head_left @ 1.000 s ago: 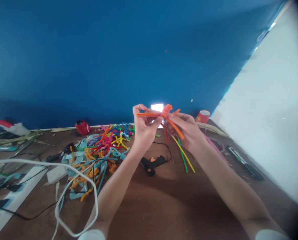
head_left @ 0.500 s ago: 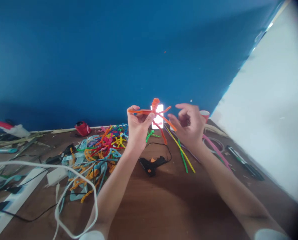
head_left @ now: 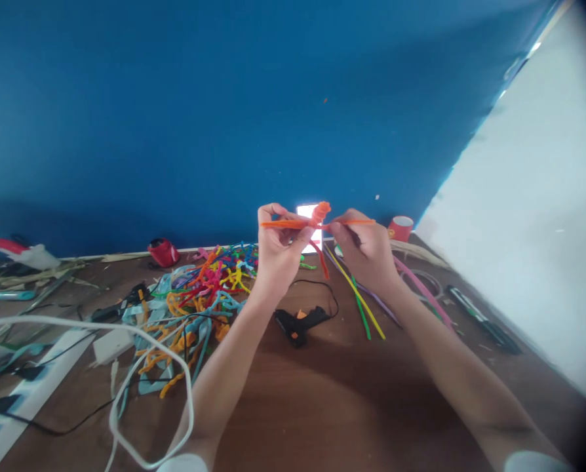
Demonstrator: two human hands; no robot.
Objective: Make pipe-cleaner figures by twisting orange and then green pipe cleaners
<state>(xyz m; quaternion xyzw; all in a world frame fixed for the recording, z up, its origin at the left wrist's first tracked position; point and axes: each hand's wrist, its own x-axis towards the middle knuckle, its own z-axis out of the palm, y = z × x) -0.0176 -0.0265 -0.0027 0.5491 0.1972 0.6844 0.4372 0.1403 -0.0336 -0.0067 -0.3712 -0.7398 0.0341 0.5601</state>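
An orange pipe cleaner figure (head_left: 321, 212) with a coiled top is held up between both hands, in front of a lit phone screen (head_left: 303, 210). My left hand (head_left: 280, 252) pinches it near the coil's base, and orange strands stretch leftward across the fingers. My right hand (head_left: 364, 252) is closed on strands at the other side, with an orange end sticking out past the fingers. A darker red-orange strand (head_left: 322, 257) hangs below. Beneath the hands a black glue gun (head_left: 300, 324) lies on the brown table (head_left: 293, 400).
Left lies a tangled heap of coloured pipe cleaners (head_left: 199, 295), with a white cable (head_left: 189, 400) and power strip (head_left: 42, 387) nearer. Yellow and green pipe cleaners (head_left: 366, 308), a red cup (head_left: 400, 229) and pens (head_left: 482, 318) are right. A blue wall (head_left: 224, 118) rises behind.
My right hand has moved left and closed on the orange strands; before, it was apart from them with fingers spread. The coiled top now tilts to the right. My left hand shifted slightly right.
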